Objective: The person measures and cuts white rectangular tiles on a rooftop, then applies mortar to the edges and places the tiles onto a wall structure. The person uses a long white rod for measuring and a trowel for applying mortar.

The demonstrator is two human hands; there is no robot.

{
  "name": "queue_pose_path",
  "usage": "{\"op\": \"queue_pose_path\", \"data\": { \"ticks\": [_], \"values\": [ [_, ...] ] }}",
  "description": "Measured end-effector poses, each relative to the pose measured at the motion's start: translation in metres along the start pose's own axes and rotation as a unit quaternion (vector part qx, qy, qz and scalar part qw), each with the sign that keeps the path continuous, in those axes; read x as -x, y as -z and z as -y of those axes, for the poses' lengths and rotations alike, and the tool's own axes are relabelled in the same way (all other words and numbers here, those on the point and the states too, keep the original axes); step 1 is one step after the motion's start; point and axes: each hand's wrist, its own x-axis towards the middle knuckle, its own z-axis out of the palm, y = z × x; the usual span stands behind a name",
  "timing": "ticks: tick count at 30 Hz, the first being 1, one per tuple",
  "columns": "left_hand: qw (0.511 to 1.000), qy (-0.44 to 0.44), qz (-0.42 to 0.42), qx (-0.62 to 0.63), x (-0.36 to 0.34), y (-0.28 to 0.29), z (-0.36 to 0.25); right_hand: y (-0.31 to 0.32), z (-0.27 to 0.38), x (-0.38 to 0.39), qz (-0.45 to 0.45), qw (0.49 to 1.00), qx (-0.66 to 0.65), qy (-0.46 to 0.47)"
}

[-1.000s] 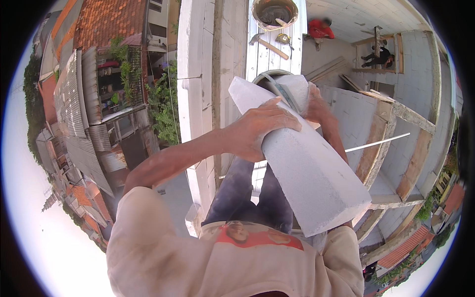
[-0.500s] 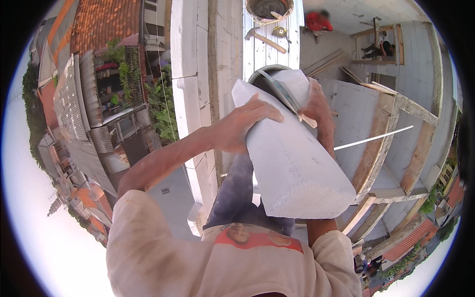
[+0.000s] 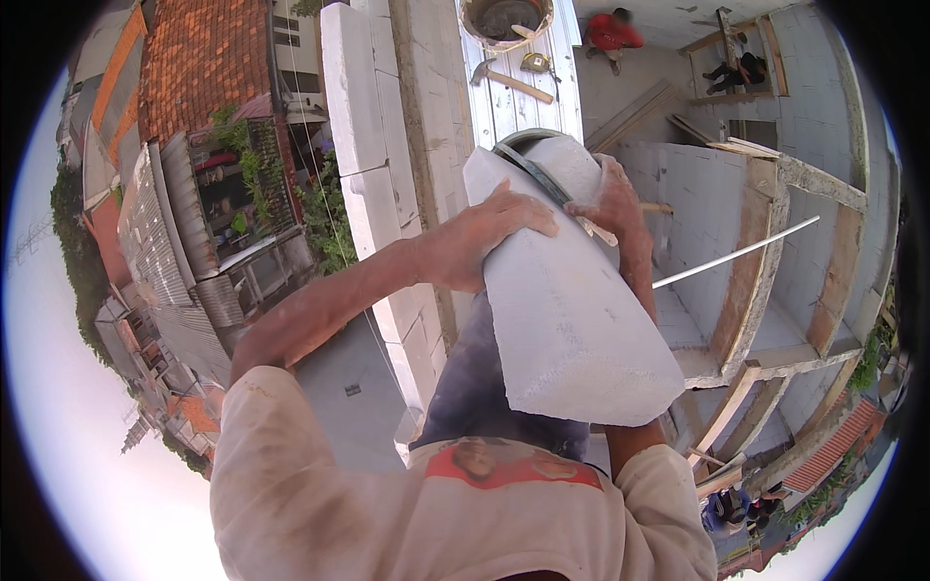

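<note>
A long white block [image 3: 581, 320], like aerated concrete, lies tilted in front of my body, its broad end toward me. My left hand [image 3: 499, 228] is closed over its left upper edge. Along the block's far right side runs a narrow grey-green strip [image 3: 533, 174], seen nearly edge-on. Closed around the strip's near end is my right hand [image 3: 615, 203], with a pale tan piece [image 3: 601, 232] showing under its fingers. Against that hand rests a rounded white piece [image 3: 565, 167]; whether it is joined to the block is hidden.
Ahead, a ribbed white panel [image 3: 528, 107] bears a hammer [image 3: 513, 81], a tape measure [image 3: 536, 63] and a bucket [image 3: 506, 21]. A white block wall [image 3: 373, 203] runs along my left, with rooftops beyond. Lower right are concrete beams [image 3: 799, 363]. A person in red [image 3: 612, 34] is far off.
The view has shifted slightly, so the wall and panel appear moved. The strip now shows narrower and steeper beside the block. Both hands keep their hold.
</note>
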Motion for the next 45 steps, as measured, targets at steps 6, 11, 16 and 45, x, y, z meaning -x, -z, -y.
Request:
{"op": "queue_pose_path", "data": {
  "ticks": [6,11,16,45],
  "values": [
    [0.998,0.005,-0.055,0.01,0.003,-0.004,-0.034,0.002,0.021,0.006,0.005,0.997,0.018,-0.074],
    [0.998,-0.011,-0.065,0.01,0.019,0.003,-0.076,0.001,0.041,0.008,-0.007,0.997,0.026,-0.072],
    [0.999,-0.024,-0.022,-0.044,0.018,0.007,-0.122,0.002,0.036,0.007,-0.011,0.998,0.021,-0.066],
    [0.84,-0.126,0.235,-0.473,-0.043,0.016,-0.241,0.008,0.027,0.009,0.006,0.998,0.045,-0.053]
  ]
}}
